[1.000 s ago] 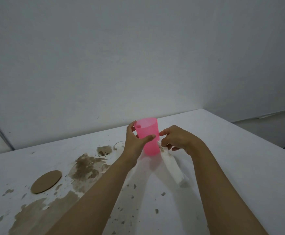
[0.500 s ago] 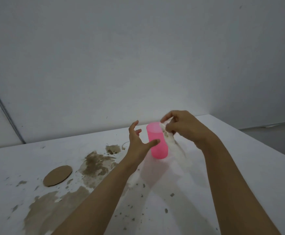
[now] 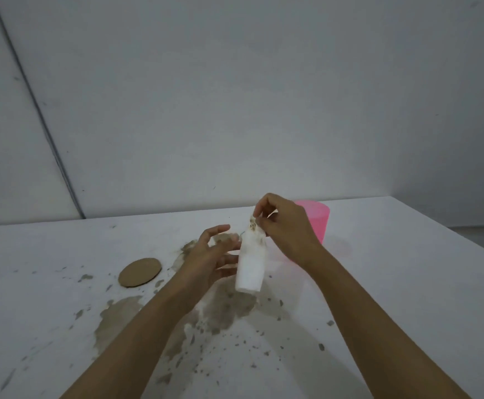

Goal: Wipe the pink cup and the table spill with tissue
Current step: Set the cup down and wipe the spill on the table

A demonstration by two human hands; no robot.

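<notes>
The pink cup (image 3: 318, 223) stands upright on the white table (image 3: 408, 269), partly hidden behind my right hand (image 3: 285, 226). That hand pinches the top of a white tissue (image 3: 251, 267), which hangs down with brown stains near its upper end. My left hand (image 3: 209, 257) is just left of the tissue, fingers spread, touching or nearly touching its side; I cannot tell which. A brown spill (image 3: 120, 315) spreads over the table below and left of my hands, with several splatter spots around it.
A round brown coaster (image 3: 140, 272) lies flat to the left of the spill. A grey wall stands behind the table. The table's right edge runs diagonally at the far right.
My left hand has let go of the pink cup, which now stands on the table behind my right hand. The right hand has lifted the tissue so it hangs in front of me.
</notes>
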